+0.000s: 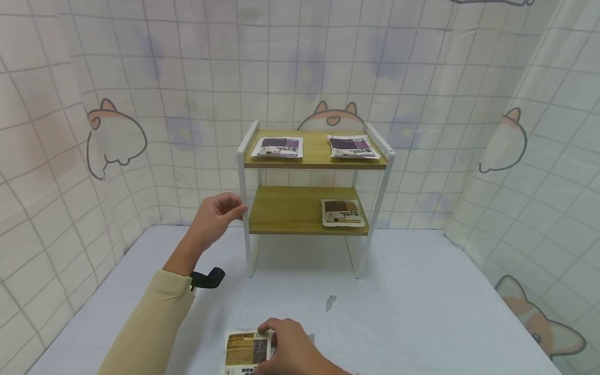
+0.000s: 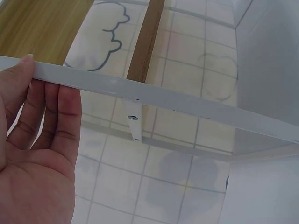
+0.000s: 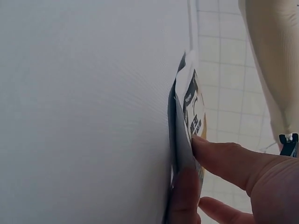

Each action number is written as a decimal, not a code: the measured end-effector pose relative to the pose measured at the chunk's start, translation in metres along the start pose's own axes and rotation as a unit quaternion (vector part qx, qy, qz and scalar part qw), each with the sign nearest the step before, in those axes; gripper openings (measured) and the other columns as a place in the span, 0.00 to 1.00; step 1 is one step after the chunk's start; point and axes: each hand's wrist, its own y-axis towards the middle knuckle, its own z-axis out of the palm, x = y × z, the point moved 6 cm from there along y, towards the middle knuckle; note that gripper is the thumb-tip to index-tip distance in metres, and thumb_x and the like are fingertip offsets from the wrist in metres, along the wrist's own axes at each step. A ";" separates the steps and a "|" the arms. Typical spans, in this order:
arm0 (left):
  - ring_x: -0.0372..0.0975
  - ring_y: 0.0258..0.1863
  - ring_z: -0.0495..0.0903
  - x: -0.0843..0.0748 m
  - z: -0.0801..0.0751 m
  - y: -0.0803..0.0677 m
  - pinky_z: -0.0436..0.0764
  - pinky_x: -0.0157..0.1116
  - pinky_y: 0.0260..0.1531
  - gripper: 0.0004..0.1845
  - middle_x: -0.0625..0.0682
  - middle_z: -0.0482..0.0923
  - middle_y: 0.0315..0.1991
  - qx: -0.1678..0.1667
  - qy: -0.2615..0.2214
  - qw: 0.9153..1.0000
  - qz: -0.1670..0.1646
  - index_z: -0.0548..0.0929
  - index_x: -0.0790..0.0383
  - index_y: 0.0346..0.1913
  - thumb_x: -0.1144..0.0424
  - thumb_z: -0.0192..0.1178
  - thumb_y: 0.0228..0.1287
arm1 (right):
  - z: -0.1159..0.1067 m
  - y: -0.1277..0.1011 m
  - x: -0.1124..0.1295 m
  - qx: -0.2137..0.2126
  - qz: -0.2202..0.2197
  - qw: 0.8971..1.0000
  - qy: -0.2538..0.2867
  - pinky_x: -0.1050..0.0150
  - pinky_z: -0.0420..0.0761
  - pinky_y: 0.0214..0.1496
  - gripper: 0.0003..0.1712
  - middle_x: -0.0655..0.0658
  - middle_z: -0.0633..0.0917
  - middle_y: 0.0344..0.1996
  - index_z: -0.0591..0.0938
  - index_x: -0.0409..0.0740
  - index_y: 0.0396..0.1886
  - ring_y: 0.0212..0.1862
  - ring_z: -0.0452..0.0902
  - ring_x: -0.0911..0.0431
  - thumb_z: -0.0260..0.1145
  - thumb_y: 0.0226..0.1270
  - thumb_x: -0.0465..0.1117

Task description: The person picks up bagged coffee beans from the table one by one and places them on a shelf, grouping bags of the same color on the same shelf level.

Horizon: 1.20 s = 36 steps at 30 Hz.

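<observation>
While the right hand [image 1: 290, 346] is pinching the edge of a brown-and-white packet [image 1: 246, 350] at the bottom centre of the frame, lifting that edge off the white tabletop [image 1: 422, 312], the pick-up step looks to be under way. Further back, left of centre, the left hand [image 1: 216, 216] is steadying the white front post [image 1: 244, 203] of the two-tier wooden shelf rack [image 1: 311, 208], thumb and fingers pressed against it. Next, the packet probably needs lifting clear toward the lower shelf [image 1: 288, 208], beside the packet already lying there [image 1: 342, 212].
</observation>
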 end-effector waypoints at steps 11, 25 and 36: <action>0.45 0.47 0.83 0.000 0.000 0.002 0.83 0.31 0.51 0.19 0.58 0.84 0.47 0.000 0.000 1.000 -0.001 0.82 0.67 0.51 0.52 0.63 0.73 | 0.004 0.000 -0.006 0.002 0.029 0.997 0.067 0.65 0.78 0.37 0.31 0.51 0.80 0.29 0.83 0.48 0.52 0.35 0.75 0.58 0.85 0.46 0.35; 0.44 0.46 0.84 0.002 0.001 0.001 0.84 0.30 0.50 0.16 0.59 0.84 0.48 0.003 -0.010 1.000 -0.001 0.84 0.63 0.50 0.53 0.64 0.73 | 0.007 -0.003 -0.010 0.005 0.017 0.991 0.132 0.69 0.74 0.29 0.32 0.48 0.81 0.26 0.82 0.49 0.54 0.28 0.76 0.58 0.81 0.47 0.30; 0.44 0.46 0.84 0.001 0.001 0.001 0.83 0.31 0.51 0.18 0.58 0.84 0.49 0.001 -0.006 1.000 -0.003 0.83 0.67 0.52 0.53 0.63 0.73 | 0.000 -0.005 -0.009 0.002 0.006 0.993 0.115 0.69 0.74 0.33 0.26 0.49 0.82 0.25 0.84 0.48 0.48 0.29 0.76 0.60 0.80 0.48 0.31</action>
